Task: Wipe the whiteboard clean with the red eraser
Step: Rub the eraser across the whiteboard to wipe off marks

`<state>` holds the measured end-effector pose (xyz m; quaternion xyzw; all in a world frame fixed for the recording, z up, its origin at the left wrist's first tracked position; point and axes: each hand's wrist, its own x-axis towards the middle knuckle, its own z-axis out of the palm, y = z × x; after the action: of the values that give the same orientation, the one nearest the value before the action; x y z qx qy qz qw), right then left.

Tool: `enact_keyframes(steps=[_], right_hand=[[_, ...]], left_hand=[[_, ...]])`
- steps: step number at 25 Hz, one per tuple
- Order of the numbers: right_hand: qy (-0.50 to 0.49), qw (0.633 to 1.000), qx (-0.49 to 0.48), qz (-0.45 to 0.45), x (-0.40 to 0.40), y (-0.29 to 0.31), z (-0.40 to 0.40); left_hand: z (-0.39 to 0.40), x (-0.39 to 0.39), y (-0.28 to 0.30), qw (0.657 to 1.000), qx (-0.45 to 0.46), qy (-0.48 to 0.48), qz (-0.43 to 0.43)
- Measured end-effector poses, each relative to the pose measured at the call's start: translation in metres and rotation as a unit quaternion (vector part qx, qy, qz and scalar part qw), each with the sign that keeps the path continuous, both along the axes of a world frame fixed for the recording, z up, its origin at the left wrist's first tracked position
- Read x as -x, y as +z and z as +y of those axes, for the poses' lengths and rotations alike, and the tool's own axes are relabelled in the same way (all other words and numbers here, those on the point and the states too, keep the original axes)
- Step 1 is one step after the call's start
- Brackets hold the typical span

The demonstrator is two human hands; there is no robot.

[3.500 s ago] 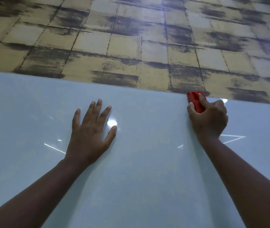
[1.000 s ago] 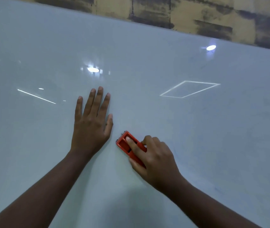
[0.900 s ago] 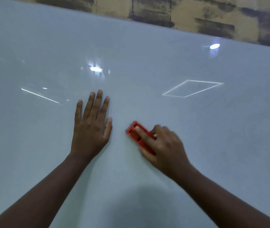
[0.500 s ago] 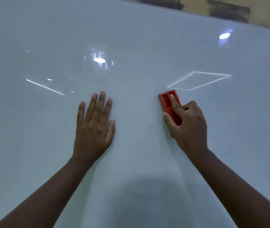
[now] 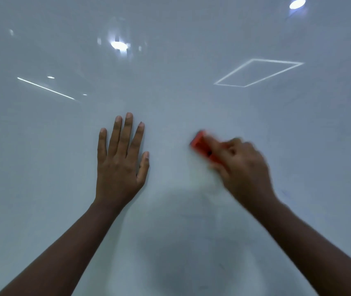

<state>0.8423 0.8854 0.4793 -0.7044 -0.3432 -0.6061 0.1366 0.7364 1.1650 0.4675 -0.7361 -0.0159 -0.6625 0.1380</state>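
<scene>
The glossy whiteboard (image 5: 42, 189) fills the whole view. My left hand (image 5: 121, 163) lies flat on it, palm down, fingers spread and pointing up, left of centre. My right hand (image 5: 240, 167) grips the red eraser (image 5: 202, 146) and presses it against the board to the right of the left hand. Both the eraser and the right hand are blurred by motion. The eraser's lower part is hidden under my fingers. A few very faint marks (image 5: 285, 192) show on the board at the right.
Ceiling lights reflect on the board: a bright spot (image 5: 119, 45) at top centre, a square outline (image 5: 258, 72) at upper right, a thin line (image 5: 46, 88) at left. A soft shadow (image 5: 183, 242) falls between my forearms.
My right hand has swept the eraser across the board, from the top edge to beside my left hand, then right and down again. The view tilted down, so the wall is gone.
</scene>
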Motion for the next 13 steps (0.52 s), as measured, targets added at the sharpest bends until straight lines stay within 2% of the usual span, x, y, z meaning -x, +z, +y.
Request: enact_keyframes(steps=[3,5,8,13], right_hand=[[0.040,0.973,-0.173,0.149,-0.017,0.016,-0.033],[0.054,0.964,-0.201,0.167,-0.016,0.007,-0.029],[0.079,0.974,-0.159,0.137,0.004,-0.036,0.004],[0.091,0.990,0.019,0.110,0.043,-0.165,0.043]], left_hand=[[0.002,0.002,-0.026,1.000,0.002,0.002,0.008],[0.001,0.002,-0.040,1.000,0.006,0.005,0.011],[-0.001,0.001,-0.058,1.000,0.016,0.008,0.013],[-0.003,0.001,-0.091,0.999,0.030,0.005,0.016]])
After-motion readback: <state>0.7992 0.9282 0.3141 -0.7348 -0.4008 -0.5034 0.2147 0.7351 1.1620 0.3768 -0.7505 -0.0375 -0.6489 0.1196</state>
